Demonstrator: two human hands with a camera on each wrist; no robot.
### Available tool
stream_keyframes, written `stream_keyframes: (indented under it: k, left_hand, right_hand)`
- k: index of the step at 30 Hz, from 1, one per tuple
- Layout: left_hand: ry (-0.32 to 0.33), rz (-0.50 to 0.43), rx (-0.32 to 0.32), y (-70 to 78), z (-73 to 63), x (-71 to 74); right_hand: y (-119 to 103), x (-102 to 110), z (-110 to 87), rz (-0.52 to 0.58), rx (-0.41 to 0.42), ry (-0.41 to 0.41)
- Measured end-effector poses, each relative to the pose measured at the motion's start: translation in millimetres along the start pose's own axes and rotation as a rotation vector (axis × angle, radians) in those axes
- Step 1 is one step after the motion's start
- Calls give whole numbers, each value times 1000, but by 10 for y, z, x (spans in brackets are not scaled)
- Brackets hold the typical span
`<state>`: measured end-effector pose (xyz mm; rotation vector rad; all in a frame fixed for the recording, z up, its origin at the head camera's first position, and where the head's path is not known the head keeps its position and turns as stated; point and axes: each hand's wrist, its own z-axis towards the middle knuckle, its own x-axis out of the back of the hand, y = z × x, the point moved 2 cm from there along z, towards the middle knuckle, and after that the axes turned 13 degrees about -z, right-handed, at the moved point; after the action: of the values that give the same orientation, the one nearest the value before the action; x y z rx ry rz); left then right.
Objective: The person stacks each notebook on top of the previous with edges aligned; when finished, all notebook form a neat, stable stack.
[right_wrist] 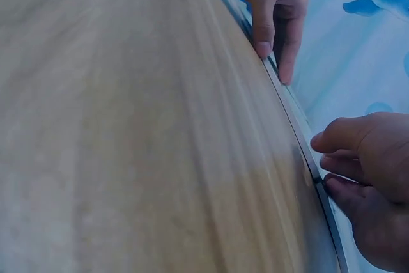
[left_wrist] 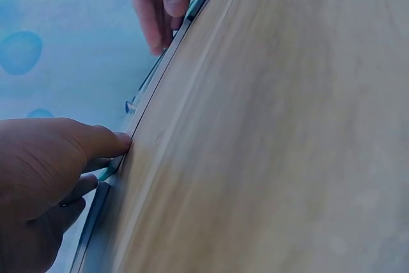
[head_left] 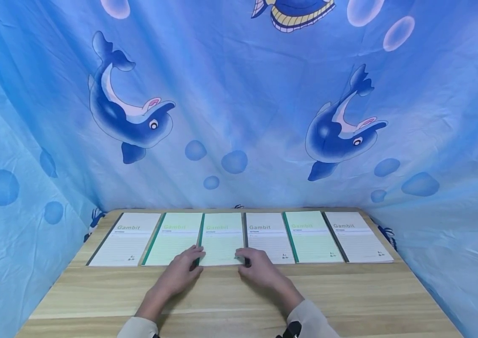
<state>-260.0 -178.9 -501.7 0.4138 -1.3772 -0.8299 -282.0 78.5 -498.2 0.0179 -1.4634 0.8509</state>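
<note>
A pale green notebook (head_left: pixel 222 241) with a dark green spine lies third from the left in a row on the wooden table (head_left: pixel 239 291). My left hand (head_left: pixel 183 271) rests at its left side, fingertips by the spine and thumb at the lower corner. On the other side my right hand (head_left: pixel 260 268) has its fingers at the notebook's right edge, overlapping the dark spine of the neighbouring white notebook (head_left: pixel 266 234). Both wrist views show the thumbs low along the near edge, with the left hand (left_wrist: pixel 48 183) and right hand (right_wrist: pixel 377 183) apart.
Left of the middle lie another green notebook (head_left: pixel 177 234) and a white notebook (head_left: pixel 127 239). Rightward are a green notebook (head_left: pixel 312 237) and a white notebook (head_left: pixel 359 237). A blue curtain (head_left: pixel 239 103) with dolphins hangs behind the table.
</note>
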Motion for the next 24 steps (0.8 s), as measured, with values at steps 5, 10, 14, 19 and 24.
stream_keyframes:
  k: [5,10,14,19,24]
  left_hand:
    - [-21,0,-3,15,-3,22]
    - [-40,2,-5,41,-32,45]
    - [-53,-2,-8,60,-62,58]
    - [-71,-3,-22,73,-89,69]
    - [-95,-6,-26,62,-95,72]
  right_hand:
    - [-34,-15,-9,-130,10,-35]
    - [-82,-15,-34,-200,14,-45]
    - [-106,-3,-62,-211,20,-47]
    - [-104,1,-80,-227,36,-44]
    - [-94,16,-90,-227,56,-42]
